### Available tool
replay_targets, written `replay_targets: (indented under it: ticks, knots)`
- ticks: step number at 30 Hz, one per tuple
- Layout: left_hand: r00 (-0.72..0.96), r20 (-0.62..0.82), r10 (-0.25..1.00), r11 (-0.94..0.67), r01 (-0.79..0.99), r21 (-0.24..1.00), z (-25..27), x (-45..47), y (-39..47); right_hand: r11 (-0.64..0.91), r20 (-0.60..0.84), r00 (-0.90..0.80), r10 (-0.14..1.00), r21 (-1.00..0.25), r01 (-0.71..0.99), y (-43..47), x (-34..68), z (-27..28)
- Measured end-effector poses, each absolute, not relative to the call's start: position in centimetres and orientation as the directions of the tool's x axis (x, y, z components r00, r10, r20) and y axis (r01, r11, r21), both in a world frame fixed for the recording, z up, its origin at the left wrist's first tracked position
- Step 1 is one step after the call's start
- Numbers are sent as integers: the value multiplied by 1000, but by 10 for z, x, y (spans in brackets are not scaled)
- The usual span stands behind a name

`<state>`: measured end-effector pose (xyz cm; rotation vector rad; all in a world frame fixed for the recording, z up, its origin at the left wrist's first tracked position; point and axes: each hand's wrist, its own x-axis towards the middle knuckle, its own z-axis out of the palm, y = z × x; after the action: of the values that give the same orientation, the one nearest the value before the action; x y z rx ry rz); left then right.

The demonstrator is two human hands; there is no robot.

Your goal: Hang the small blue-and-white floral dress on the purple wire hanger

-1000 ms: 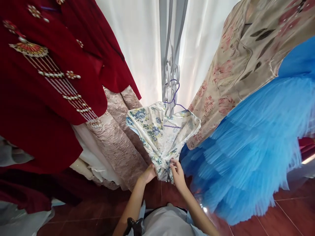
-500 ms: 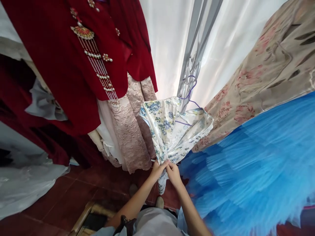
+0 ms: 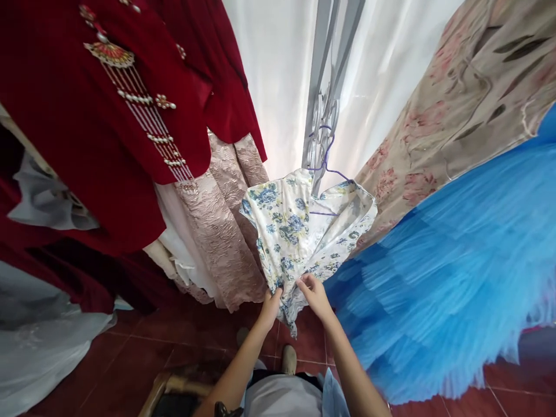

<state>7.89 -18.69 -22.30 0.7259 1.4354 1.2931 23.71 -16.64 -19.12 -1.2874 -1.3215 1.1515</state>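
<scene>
- White curtain [image 3: 269, 75] at the far side, dark red tiled floor [image 3: 306, 341] below, garments close in to left and right.
- Left hand [image 3: 270, 307]: thumb over the front, other fingers mostly out of sight, gripping the lower left edge of a white top with blue flowers [image 3: 282, 231].
- Right hand [image 3: 315, 294]: fingers curled, thumb and fingertips against the front of the same top; cannot tell whether pinching or only touching.
- One top in all, in the middle of the scene, neckline open, gathered to a narrow point beneath the hands.
- One purple hanger [image 3: 326, 162] inside its shoulders, hook up beside pale rings [image 3: 335, 113] on a grey upright [image 3: 320, 46], partly hidden by the top.
- To the left, deep red velvet [image 3: 174, 104] with one fan-shaped tassel ornament [image 3: 134, 97], covering part of pink textured cloth [image 3: 221, 249]; paler garments [image 3: 185, 255] beside that.
- To the right, one beige flowered garment [image 3: 443, 116] partly behind the top, one blue tiered skirt [image 3: 434, 272] nearer.
- At near left, one wooden frame [image 3: 153, 399] with a dark inside, cut off; cannot tell whether box or seat.
- Between the forearms, one shoe [image 3: 289, 360] plainly visible, another dimmer.
</scene>
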Motion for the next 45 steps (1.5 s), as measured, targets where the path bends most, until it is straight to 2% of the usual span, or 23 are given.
replay_targets:
  ticks: [2,5,7,9,11,12,14,16,18,21,26,31,34,37,41,45]
  knots:
    - [-280,-280,918,244,-159,957,-224,76,-183,10,6,-46,999,-995,100,-165,226,-191]
    - [-224,-271,936,253,-107,962,-226,67,-176,39,39,0,999,-997,62,-164,215,-191]
    - [-208,-207,956,195,-75,978,-226,57,-172,48,48,0,999,-998,41,-163,212,-190]
    - [-308,-49,950,55,13,998,-225,46,-168,23,23,19,1000,-1000,-4,-165,210,-188]
    - [-439,201,876,-111,222,969,-223,39,-166,-21,-26,70,997,-997,-68,-168,206,-188]
    - [-434,329,839,-181,347,920,-222,37,-166,-54,-65,95,993,-992,-117,-170,203,-188]
    - [-272,513,814,-316,534,784,-219,39,-167,-148,-178,95,979,-953,-263,-175,196,-188]
    - [-49,567,822,-438,582,685,-217,47,-167,-237,-282,43,958,-869,-435,-178,190,-187]
    - [92,556,826,-504,561,656,-215,57,-165,-276,-330,6,944,-800,-532,-179,188,-184]
    - [189,518,834,-533,514,672,-215,66,-160,-306,-364,6,931,-793,-527,-174,192,-177]
    - [147,492,858,-490,521,699,-216,68,-152,-367,-394,-40,918,-809,-459,-170,191,-167]
    - [100,466,879,-441,541,716,-215,71,-149,-321,-362,10,932,-838,-441,-159,190,-150]
    - [102,432,896,-413,553,724,-219,73,-150,-208,-264,72,962,-877,-434,-137,205,-111]
    - [49,369,928,-329,573,751,-224,80,-156,-31,-67,70,995,-908,-418,-105,222,-50]
    - [14,301,953,-258,558,789,-228,101,-170,179,155,91,984,-900,-397,-61,234,30]
    - [103,183,978,-210,448,869,-230,121,-180,268,231,144,962,-894,-358,-37,236,63]
